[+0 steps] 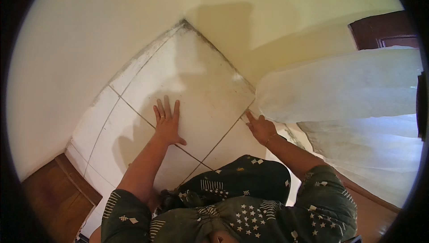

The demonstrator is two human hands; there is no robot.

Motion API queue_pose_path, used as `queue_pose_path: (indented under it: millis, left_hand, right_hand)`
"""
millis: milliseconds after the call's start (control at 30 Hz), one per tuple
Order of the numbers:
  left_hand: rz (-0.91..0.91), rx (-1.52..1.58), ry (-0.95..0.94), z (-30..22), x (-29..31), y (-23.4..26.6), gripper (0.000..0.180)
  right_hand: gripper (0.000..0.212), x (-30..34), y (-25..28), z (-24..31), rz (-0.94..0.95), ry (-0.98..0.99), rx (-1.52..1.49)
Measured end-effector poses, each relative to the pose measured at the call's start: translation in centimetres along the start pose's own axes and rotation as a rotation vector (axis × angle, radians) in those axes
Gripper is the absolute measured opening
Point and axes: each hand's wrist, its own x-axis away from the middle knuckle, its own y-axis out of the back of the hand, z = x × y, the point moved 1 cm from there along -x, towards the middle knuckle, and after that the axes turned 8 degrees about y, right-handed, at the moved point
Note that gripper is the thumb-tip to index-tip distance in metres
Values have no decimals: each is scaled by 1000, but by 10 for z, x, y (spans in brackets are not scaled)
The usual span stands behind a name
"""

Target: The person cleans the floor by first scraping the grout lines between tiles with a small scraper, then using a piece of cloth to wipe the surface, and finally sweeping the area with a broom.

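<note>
My left hand (167,124) lies flat on a white floor tile (214,95), palm down, fingers spread, with a ring on one finger. It holds nothing. My right hand (261,128) is lower down to the right, its index finger stretched toward the dark grout line (228,132) at the tile's edge. Its other fingers are partly bent, and I see nothing in them. A thin bracelet circles that wrist. Grey, dirty marks run along the tile edges up to the corner (183,21) where the two walls meet.
Pale walls (89,33) rise on both sides of the corner. A white sheer curtain (339,86) hangs at the right, near a dark wooden piece (384,31). Brown wood (53,198) stands at the lower left. My patterned dark clothing (232,185) covers the near floor.
</note>
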Motion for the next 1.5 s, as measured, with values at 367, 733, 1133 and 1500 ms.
queue_pose_path:
  millis: [367, 733, 1133, 1500]
  left_hand:
    - [172, -181, 105, -17, -14, 12, 145]
    - [188, -162, 106, -13, -13, 9, 143]
    - [200, -162, 124, -4, -12, 13, 143]
    - [181, -119, 64, -16, -18, 23, 143]
  right_hand:
    - [49, -55, -3, 0, -299, 9, -184]
    - [48, -112, 63, 32, -123, -50, 33]
    - [48, -167, 86, 64, -230, 43, 38]
    - [45, -275, 141, 105, -345, -26, -98]
